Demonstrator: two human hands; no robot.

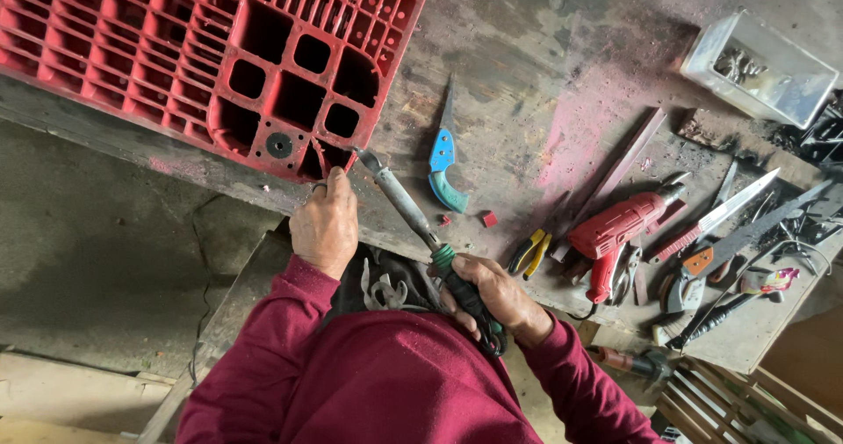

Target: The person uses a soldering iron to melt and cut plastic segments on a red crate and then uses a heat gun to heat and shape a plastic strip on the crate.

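Gripping the dark handle of a soldering iron (413,211), your right hand (492,299) was closed around it, nearest you; its long shaft ran up and left, tip touching the near corner of the red plastic pallet (176,40). Your left hand (325,224) was closer to that corner, fingers pinching the pallet's edge just beside the tip. Farther right on the workbench (544,66) lay a blue folding saw (443,167), yellow-handled pliers (529,252) and a red power tool (619,229). Farthest right, a clear plastic box (790,84) held small metal parts, too small to tell.
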